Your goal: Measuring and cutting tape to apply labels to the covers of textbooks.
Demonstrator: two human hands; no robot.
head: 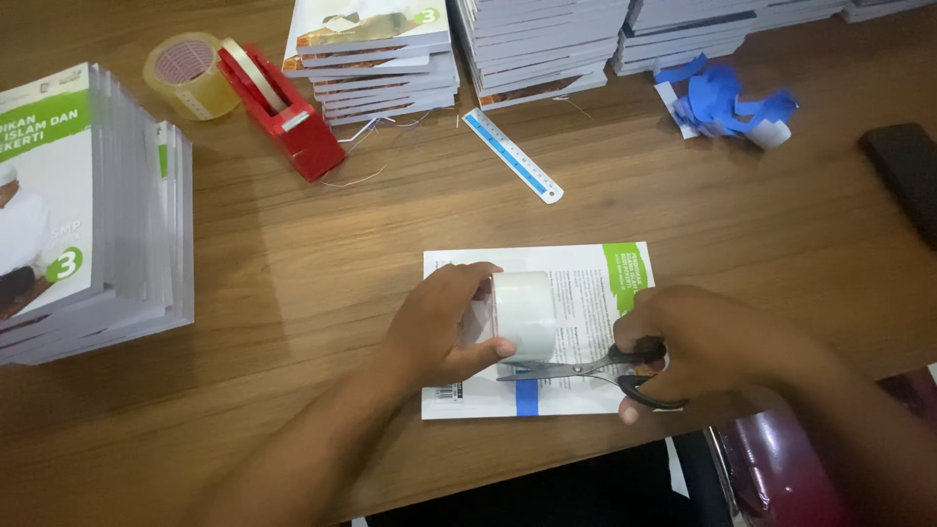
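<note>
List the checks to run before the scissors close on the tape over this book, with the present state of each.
1. Left hand grips the clear tape roll: ok.
2. Right hand has fingers through the black handles of the scissors: ok.
3. Scissor blades point left under the roll, over the book: ok.
4. Blades actually straddle the tape strip: cannot tell, the clear tape barely shows.
5. Left fingertips clear of the blades: not ok, the thumb sits right beside the blade tips.
6. Book lies flat on the wooden table, blue strip at its near edge: ok.
</note>
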